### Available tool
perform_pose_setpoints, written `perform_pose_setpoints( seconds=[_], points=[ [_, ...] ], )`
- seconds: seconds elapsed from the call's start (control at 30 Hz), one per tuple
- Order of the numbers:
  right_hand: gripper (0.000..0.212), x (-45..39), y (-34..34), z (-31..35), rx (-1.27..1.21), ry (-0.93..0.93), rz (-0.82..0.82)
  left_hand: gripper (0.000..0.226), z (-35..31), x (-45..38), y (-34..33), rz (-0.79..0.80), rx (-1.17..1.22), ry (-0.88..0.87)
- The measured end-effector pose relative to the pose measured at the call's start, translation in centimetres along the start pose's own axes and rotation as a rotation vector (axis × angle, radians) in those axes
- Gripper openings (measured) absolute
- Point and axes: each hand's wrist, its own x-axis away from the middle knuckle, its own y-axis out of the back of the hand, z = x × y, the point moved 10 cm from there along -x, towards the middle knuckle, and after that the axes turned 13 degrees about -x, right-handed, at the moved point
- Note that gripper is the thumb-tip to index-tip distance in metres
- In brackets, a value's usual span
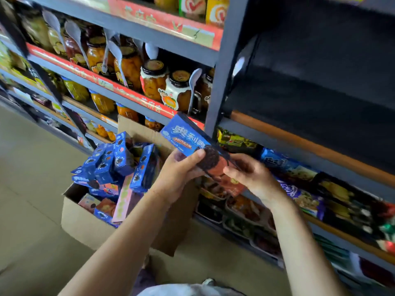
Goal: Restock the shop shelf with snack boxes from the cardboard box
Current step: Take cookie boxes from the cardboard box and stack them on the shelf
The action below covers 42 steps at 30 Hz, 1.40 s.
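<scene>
A blue snack box (188,138) with a dark cookie picture is held tilted in front of the shelf upright (224,67). My left hand (179,174) grips its lower end, thumb across the front. My right hand (252,174) pinches the same end from the right. An open cardboard box (85,225) stands on the floor to the left, holding several blue snack boxes (119,161) and a pink one (124,199). The dark shelf bay (320,86) at the upper right holds nothing I can see.
Jars of fruit (154,82) with plastic spoons fill the shelves at the left. Packaged snacks (299,189) and trays line the lower shelves at the right. Bare beige floor (27,167) stretches to the left of the cardboard box.
</scene>
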Motion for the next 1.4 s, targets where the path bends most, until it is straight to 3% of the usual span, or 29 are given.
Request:
perform_pose_setpoints(
  seconds=[0.13, 0.27, 0.33, 0.37, 0.43, 0.5, 0.57, 0.73, 0.97, 1.07, 1.13, 1.23, 1.3, 1.4],
  points=[
    [0.042, 3.4, 4.8, 5.6, 0.195, 0.163, -0.061, 0.057, -2.9, 0.6, -6.4, 0.099, 0.028, -0.078],
    [0.049, 6.5, 11.2, 10.4, 0.288, 0.384, -0.338, 0.005, -5.6, -0.1, -11.2, 0.081, -0.09, -0.1],
    [0.057, 7.5, 14.3, 12.3, 0.37, 0.474, -0.489, 0.008, -6.4, -1.2, -11.8, -0.028, -0.354, -0.144],
    [0.06, 7.4, 15.7, 12.9, 0.376, 0.492, -0.535, 0.014, -7.2, -1.8, -11.7, -0.115, -0.595, -0.225],
    [0.065, 6.8, 17.7, 14.0, 0.431, 0.471, -0.6, 0.035, -9.2, -2.2, -13.7, -0.229, -1.153, -0.522],
    [0.065, 5.0, 18.3, 14.9, 0.581, 0.427, -0.604, 0.059, -8.9, -2.8, -15.9, -0.175, -1.48, -0.647],
    [0.059, 3.4, 18.5, 15.0, 0.703, 0.383, -0.573, 0.07, -7.2, -4.0, -16.7, -0.084, -1.685, -0.559],
    [0.058, 0.0, 18.1, 11.9, 0.75, 0.195, -0.413, 0.035, -3.3, -3.4, -16.0, -0.034, -1.93, -0.551],
    [0.067, -1.0, 16.8, 11.0, 0.672, 0.182, -0.305, 0.035, -1.9, -2.5, -14.8, 0.043, -1.912, -0.488],
    [0.065, -0.6, 16.9, 11.2, 0.654, 0.2, -0.32, 0.031, -2.7, -1.6, -14.6, -0.01, -1.806, -0.543],
    [0.058, 0.4, 17.0, 12.5, 0.73, 0.308, -0.433, 0.028, -3.9, -1.3, -14.0, -0.084, -1.722, -0.558],
    [0.032, 3.4, 15.1, 15.4, 0.71, 0.669, -0.609, 0.017, -5.8, -1.0, -12.3, -0.21, -1.553, -0.609],
    [0.018, 4.4, 12.0, 15.8, 0.593, 0.821, -0.534, 0.013, -6.3, -0.8, -9.8, -0.298, -1.441, -0.585],
    [0.017, 2.0, 5.6, 13.0, 0.474, 0.721, -0.234, 0.015, -4.9, -0.6, -4.3, -0.384, -1.384, -0.376]
  ],
)
